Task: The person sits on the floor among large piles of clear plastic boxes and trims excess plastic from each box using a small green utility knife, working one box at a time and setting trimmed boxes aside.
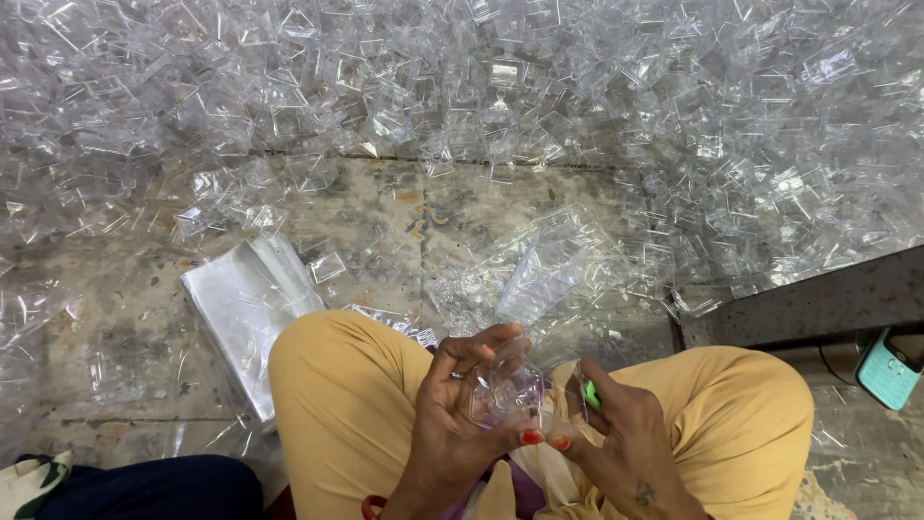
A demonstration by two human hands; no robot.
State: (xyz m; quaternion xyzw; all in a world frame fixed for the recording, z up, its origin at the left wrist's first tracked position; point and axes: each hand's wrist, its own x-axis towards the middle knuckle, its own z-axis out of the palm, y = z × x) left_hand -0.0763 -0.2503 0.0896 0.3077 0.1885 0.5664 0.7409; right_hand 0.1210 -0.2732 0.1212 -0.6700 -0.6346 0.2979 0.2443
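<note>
Head view, lower centre: left hand (460,404) and right hand (616,433) together grip a clear plastic piece (510,390); heap of clear plastic pieces (577,87) fills the upper frame

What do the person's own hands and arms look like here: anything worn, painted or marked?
Both are bare, with no sleeves in view. The left hand wears a thin ring on one finger and has a red-painted thumbnail. The right hand also has a red-painted nail, plus a small dark tattoo-like mark near the wrist.
</note>
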